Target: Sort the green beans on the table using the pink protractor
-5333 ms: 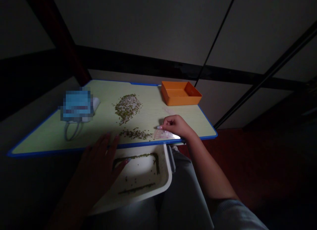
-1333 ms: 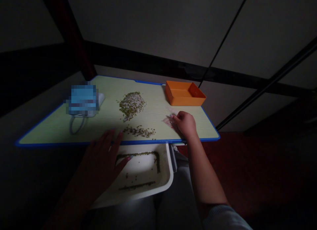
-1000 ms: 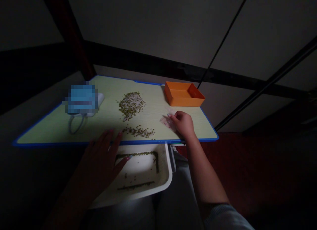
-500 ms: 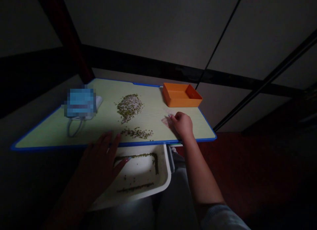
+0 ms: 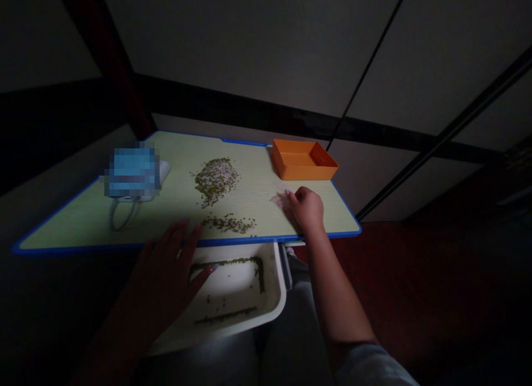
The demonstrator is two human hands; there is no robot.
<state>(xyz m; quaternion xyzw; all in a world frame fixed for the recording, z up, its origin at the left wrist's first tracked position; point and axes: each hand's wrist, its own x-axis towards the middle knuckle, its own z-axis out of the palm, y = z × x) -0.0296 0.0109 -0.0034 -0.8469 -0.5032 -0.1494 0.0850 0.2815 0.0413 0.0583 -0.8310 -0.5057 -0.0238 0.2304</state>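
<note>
My right hand (image 5: 306, 209) is closed in a pinch over the tabletop, on a small clear plastic bag (image 5: 277, 200) with faint reddish marks that lies partly under the fingers. My left hand (image 5: 170, 264), dim in shadow, is open with its fingers spread at the table's front edge, its thumb above the white tub (image 5: 279, 305). A heap of small green grains mixed with white ones (image 5: 216, 178) sits mid-table. Nearer the edge is a looser strip of green grains (image 5: 230, 224). More green grains line the inside of the tub.
An orange open box (image 5: 305, 170) stands at the table's back right. At the left is a blurred-out blue object (image 5: 133, 173) with a looped cord (image 5: 120, 214). The pale tabletop (image 5: 174, 159) has a blue rim. Behind it rise wall panels (image 5: 249, 48).
The view has shifted very slightly. Both hands keep nearly the same place, and the plastic under my right fingers shows less of its reddish marks.
</note>
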